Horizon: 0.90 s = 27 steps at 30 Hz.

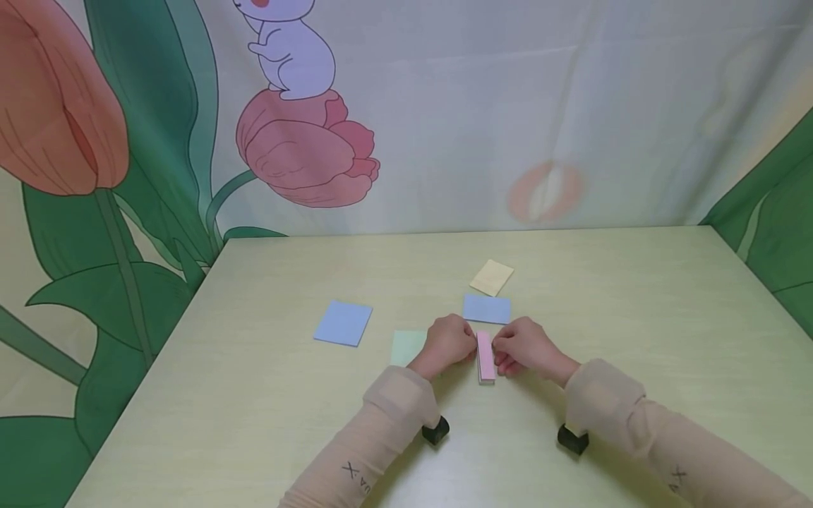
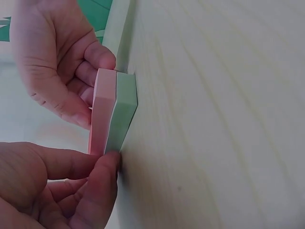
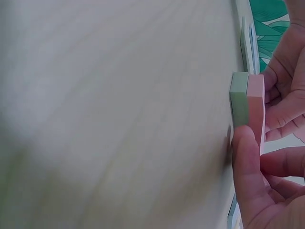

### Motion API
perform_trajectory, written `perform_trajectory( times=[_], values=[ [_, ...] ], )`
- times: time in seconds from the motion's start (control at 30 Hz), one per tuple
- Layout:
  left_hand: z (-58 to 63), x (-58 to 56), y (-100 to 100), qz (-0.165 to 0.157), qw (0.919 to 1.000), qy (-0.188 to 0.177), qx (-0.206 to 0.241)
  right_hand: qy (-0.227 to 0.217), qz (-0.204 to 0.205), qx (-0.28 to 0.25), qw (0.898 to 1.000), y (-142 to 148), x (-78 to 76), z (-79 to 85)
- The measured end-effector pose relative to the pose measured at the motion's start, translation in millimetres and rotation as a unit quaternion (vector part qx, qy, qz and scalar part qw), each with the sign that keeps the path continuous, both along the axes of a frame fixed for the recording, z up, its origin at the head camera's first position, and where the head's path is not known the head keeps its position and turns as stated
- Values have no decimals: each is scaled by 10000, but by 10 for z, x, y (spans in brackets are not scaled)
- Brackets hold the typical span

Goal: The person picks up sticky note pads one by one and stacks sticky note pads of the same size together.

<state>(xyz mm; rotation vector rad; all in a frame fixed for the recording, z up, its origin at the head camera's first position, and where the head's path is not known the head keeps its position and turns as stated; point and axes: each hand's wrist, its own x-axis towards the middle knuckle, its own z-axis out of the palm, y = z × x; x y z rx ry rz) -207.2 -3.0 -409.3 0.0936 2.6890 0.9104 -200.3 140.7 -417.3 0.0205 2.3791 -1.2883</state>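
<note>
A narrow pink sticky note pad (image 1: 485,354) lies flat on top of a matching green sticky note pad (image 2: 125,90), their long sides lined up. My left hand (image 1: 449,343) is at the stack's left side, with thumb and index finger pinching its edge in the left wrist view. From the opposite side my right hand (image 1: 526,346) pinches the stack too; in the right wrist view its thumb is on the green pad and its index finger by the pink one.
A pale green square pad (image 1: 406,346) is partly covered by my left hand. Further left lies a blue square pad (image 1: 343,324). Behind the hands are a blue rectangular pad (image 1: 486,309) and a yellow pad (image 1: 492,277). A printed curtain hangs behind the table (image 1: 667,303).
</note>
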Motion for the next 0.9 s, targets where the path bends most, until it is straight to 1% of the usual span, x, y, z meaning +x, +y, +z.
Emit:
perform_trajectory(
  times=[0.2,0.4,0.6,0.77,0.9],
  values=[
    [5,8,7,0,9999,-89,56,-13,6,235,9997,-31,-15,-20],
    [-9,8,3,-31,9999,-43,115,45,142,263,9995,-44,8,4],
    [6,18,-9,-68,9999,-70,104,-108,195,253,9994,-35,28,29],
    [14,40,-18,-224,9996,-138,-71,-254,273,447,9983,-17,69,54],
    [12,82,-20,-428,9985,-121,-313,-106,504,734,9960,-8,115,70]
  ],
)
